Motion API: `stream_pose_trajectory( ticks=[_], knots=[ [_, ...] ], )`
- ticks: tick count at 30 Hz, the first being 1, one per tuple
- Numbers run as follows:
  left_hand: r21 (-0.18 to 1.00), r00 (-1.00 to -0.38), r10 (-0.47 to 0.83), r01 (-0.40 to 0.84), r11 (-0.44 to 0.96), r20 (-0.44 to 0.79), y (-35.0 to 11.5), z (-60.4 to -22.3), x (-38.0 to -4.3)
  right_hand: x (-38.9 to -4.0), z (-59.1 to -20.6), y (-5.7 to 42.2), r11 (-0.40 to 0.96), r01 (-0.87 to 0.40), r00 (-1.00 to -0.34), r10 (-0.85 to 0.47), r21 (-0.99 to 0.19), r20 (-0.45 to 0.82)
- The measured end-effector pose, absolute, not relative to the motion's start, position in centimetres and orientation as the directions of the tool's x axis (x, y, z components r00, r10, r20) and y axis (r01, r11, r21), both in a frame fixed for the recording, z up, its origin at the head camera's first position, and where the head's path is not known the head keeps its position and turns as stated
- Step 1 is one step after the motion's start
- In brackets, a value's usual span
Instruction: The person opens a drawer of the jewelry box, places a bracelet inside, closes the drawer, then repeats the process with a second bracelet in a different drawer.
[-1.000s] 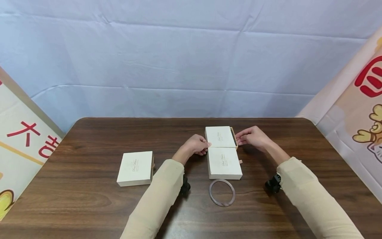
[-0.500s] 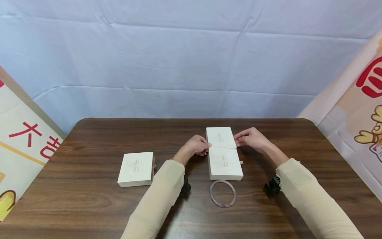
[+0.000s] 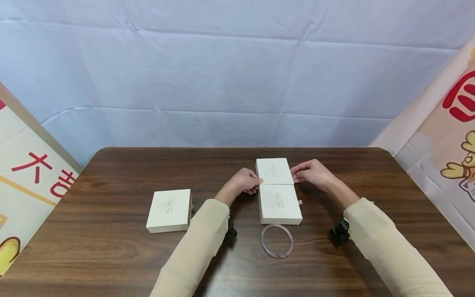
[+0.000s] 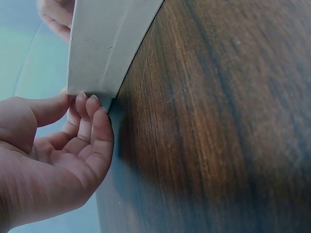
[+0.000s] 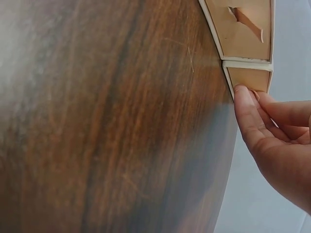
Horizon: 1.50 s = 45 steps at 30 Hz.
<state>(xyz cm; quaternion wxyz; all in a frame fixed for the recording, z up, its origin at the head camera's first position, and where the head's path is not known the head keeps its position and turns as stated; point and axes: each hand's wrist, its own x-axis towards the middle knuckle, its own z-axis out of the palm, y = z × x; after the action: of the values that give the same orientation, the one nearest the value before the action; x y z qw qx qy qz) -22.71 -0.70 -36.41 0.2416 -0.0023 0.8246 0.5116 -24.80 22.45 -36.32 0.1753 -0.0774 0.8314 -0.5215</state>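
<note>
Two white drawer boxes lie end to end right of the table's middle, a far box and a near box. At the far box's left side, my left hand holds its near corner, thumb over the top edge and fingers curled against the side. My right hand presses its fingertips on the drawer front, which sits level with the sleeve's opening. A small ribbon tab shows between those fingers. On the near box, the ribbon pull sticks out from its shut drawer.
A grey-purple bangle lies flat just in front of the near box. To the left, a third white box rests on the wooden table, close to my left sleeve. A pale cloth hangs behind the table.
My right hand has moved slightly left, pushing the far box's drawer from partly out to fully in. The left hand stays on the box's corner.
</note>
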Motion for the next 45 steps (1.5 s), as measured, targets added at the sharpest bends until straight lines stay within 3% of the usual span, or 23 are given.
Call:
stream_pose_trajectory(
  ticks=[19, 26, 36, 45],
  knots=[
    [0.815, -0.903, 0.208, -0.215, 0.538, -0.376, -0.4, -35.7, -22.2, -24.2, -35.8, 22.6, 0.409, 0.038, -0.924, -0.333, -0.912, -0.188],
    [0.785, -0.910, 0.185, -0.203, 0.585, -0.372, -0.3, -35.5, -22.2, -23.7, -34.9, 22.6, 0.400, 0.042, -0.944, -0.285, -0.916, -0.168],
    [0.691, -0.926, 0.166, -0.125, 0.712, -0.338, -0.2, -35.3, -22.1, -23.2, -33.4, 22.9, 0.260, 0.049, -0.967, -0.231, -0.964, -0.112],
    [0.741, -0.929, 0.201, -0.106, 0.663, -0.312, -1.2, -34.1, -21.8, -22.2, -32.2, 22.5, 0.251, 0.045, -0.963, -0.246, -0.967, -0.109]
  ],
)
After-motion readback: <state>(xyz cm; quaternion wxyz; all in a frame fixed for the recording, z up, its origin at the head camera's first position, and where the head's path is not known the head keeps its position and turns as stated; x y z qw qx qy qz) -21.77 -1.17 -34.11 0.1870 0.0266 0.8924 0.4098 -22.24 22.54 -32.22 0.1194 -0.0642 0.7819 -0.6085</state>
